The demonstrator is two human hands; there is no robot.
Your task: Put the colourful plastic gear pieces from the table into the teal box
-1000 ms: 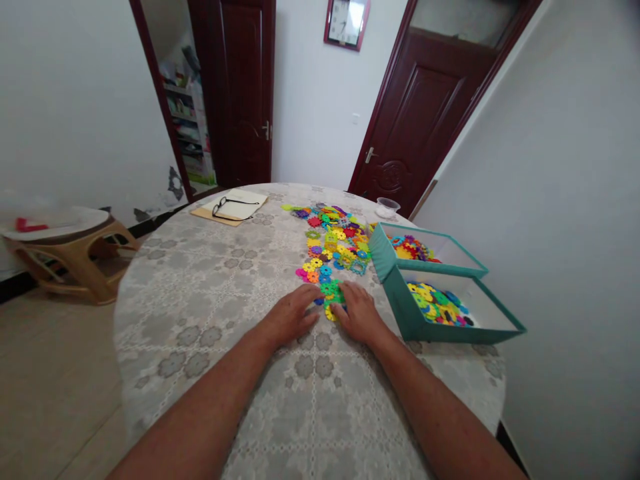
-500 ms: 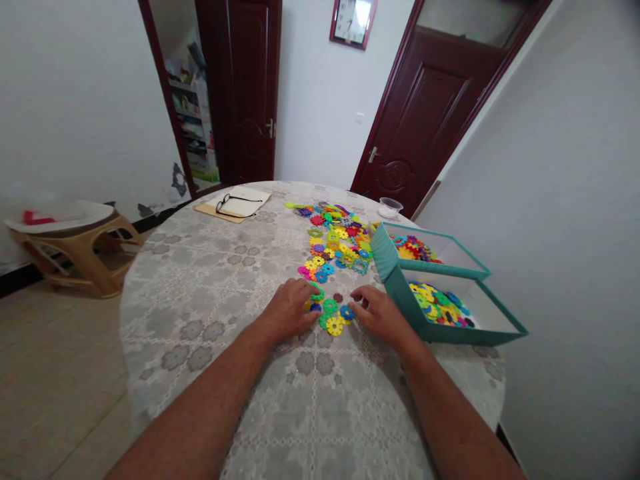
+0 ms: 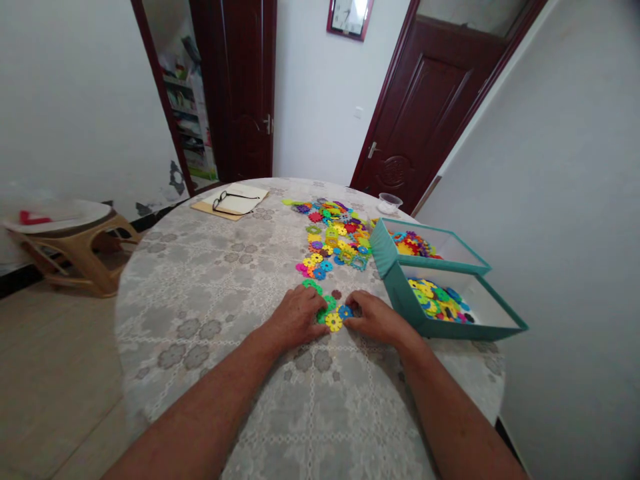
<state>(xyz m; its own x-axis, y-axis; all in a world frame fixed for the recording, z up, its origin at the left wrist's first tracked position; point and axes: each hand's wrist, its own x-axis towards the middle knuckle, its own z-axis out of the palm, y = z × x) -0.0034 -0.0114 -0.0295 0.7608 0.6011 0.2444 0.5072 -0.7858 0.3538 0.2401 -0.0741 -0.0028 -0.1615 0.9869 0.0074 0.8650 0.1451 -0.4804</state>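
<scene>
Small notched plastic discs lie in a cluster on the table between my hands. My left hand [image 3: 299, 313] is at the left side of it, fingers curled and thumb round the edge of a green notched disc [image 3: 329, 304]. A yellow notched disc [image 3: 334, 323] lies by the thumb tip. On the right, my right hand [image 3: 371, 316] has thumb and fingertips closed at the rim of a blue notched disc [image 3: 345, 311]. Just beyond is a small brown disc [image 3: 337, 294]. Another green disc [image 3: 312, 285] rests past my left fingers, which hide some pieces.
A heap of mixed notched pieces [image 3: 334, 233] spreads farther back. To the right stands a teal box [image 3: 465, 330] with two compartments holding more pieces. A notebook [image 3: 245, 200] with glasses on it lies at the far left; a clear bowl [image 3: 389, 203] sits at the back.
My left hand has moved right and closed in on the cluster, uncovering the green disc behind it. My right hand has come slightly left onto the blue disc. The camera view has shifted slightly.
</scene>
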